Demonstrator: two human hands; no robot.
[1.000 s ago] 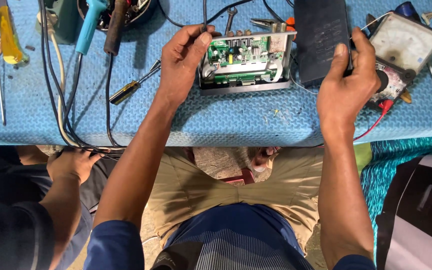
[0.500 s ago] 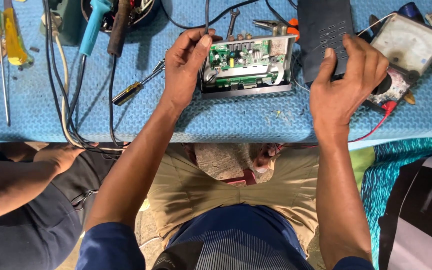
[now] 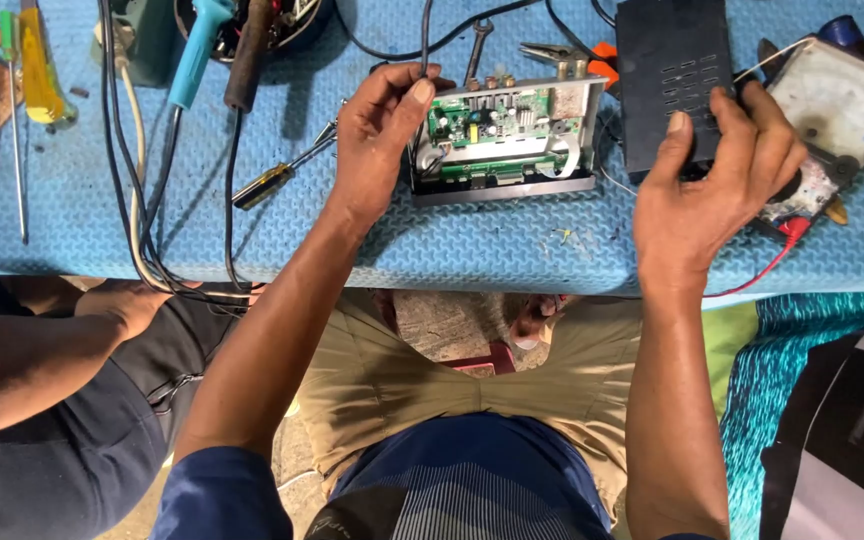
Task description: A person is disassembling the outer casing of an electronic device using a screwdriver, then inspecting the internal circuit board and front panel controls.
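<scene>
An opened electronic box (image 3: 512,140) with a green circuit board inside lies on the blue foam mat (image 3: 472,250). My left hand (image 3: 377,140) grips its left end, thumb and fingers curled over the metal edge. To the right lies the box's black vented cover (image 3: 667,75). My right hand (image 3: 717,190) holds that cover at its near edge, fingers spread over it. Right of the cover sits an analog meter (image 3: 837,100) with a white face.
A yellow-handled screwdriver (image 3: 277,178), a blue-handled soldering tool (image 3: 197,55), black cables (image 3: 147,200), pliers (image 3: 562,55) and another yellow screwdriver (image 3: 37,70) lie on the mat. Another person's arm (image 3: 72,330) rests at the lower left, below the table edge.
My right hand has spread over the near edge of the black cover and shifted slightly. The other person's arm at the lower left has come further into view. My left hand stays on the box.
</scene>
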